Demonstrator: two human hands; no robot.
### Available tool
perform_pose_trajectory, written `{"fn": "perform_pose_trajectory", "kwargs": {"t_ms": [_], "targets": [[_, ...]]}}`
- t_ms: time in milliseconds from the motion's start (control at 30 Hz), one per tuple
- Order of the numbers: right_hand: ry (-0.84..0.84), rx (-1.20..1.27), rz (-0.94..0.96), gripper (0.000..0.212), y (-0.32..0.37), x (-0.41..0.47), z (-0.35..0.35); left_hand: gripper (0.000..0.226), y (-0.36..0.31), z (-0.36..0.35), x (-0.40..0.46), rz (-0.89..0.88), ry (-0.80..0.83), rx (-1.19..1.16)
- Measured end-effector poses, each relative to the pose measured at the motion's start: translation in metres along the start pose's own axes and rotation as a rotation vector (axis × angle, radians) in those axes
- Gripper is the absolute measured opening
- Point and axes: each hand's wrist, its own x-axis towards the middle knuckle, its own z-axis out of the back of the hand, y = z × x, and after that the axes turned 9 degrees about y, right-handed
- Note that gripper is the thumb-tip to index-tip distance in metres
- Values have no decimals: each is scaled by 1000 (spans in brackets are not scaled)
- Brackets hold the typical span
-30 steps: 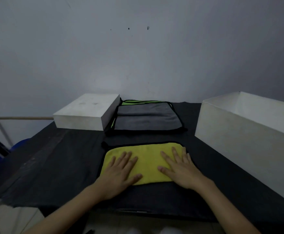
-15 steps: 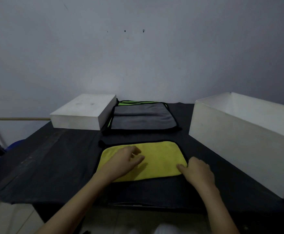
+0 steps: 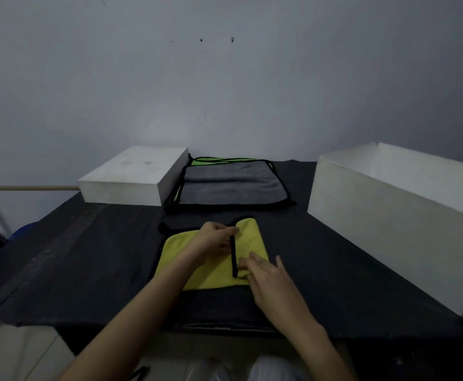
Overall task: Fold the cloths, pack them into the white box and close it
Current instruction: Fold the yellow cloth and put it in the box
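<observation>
**Yellow cloth mid-fold on the black table**

The left hand (image 3: 215, 239) pinches the far end of the yellow cloth's (image 3: 181, 251) black-trimmed edge, fingers curled round it. The right hand (image 3: 269, 276) grips the near end of that same edge, with thumb and forefinger on the fabric and the other fingers spread loosely. The cloth's right side is doubled over toward the left, the trim standing as a dark line between the two hands. The cloth lies on the black table cover (image 3: 101, 257), near its front edge. Behind it rests a grey cloth (image 3: 233, 185) on a green one (image 3: 197, 161). The white lid (image 3: 134, 174) sits left of that pile; the open white box (image 3: 384, 215) stands right.
</observation>
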Motion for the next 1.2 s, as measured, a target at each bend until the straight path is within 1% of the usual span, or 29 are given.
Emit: {"fn": "perform_pose_trajectory", "kwargs": {"t_ms": [33,67,100,167,267,300,333,367,400,467,500,533,600,633,700,767,833,900,933,1000,1067,1133,1200], "targets": [[3,10,-1,33,0,-1,1,20,0,-1,1,-13,-20,56],[10,23,-4,33,1,-2,3,17,0,-2,3,-28,-53,124],[33,30,-6,34,2,-4,4,22,1,-2,5,-51,-105,217],[136,11,-2,37,3,-8,4,38,5,-4,7,-93,-216,465],[313,-37,-8,48,5,-15,8,52,12,-10,8,-203,-343,958],[358,-46,-15,50,6,-17,11,52,14,-10,7,-273,-410,1112],[382,-37,-24,50,8,-19,16,47,16,-10,8,-355,-458,1213],[366,-5,-38,47,10,-20,21,41,18,-10,8,-418,-458,1260],[302,45,-58,42,12,-20,25,36,19,-8,9,-439,-407,1285],[99,78,-128,35,14,-16,30,32,20,-2,10,-363,-247,1248],[21,44,-197,36,14,-13,31,32,20,1,11,-318,-184,1200],[-16,6,-290,40,13,-9,31,32,21,5,12,-301,-152,1152],[28,-45,-471,53,9,-1,30,31,20,9,13,-299,-144,1076],[72,-43,-521,56,7,2,29,30,20,10,13,-302,-151,1039],[114,2,-535,51,5,8,27,28,19,12,12,-316,-182,973],[96,93,-513,37,4,11,28,27,16,13,11,-339,-203,906],[10,226,-473,19,7,14,29,32,12,15,10,-332,-198,804],[-116,297,-395,13,15,16,27,41,6,17,7,-289,-196,665],[-172,272,-342,11,21,17,25,45,4,19,5,-268,-192,571],[-246,171,-225,21,32,19,18,54,2,24,3,-186,-143,326],[-252,92,-102,28,40,19,8,58,-2,30,-1,-46,-54,62],[-169,20,5,35,45,18,0,55,-5,38,-5,41,1,-100],[-30,-35,85,47,49,15,-7,43,-2,46,-8,55,5,-118]]}}
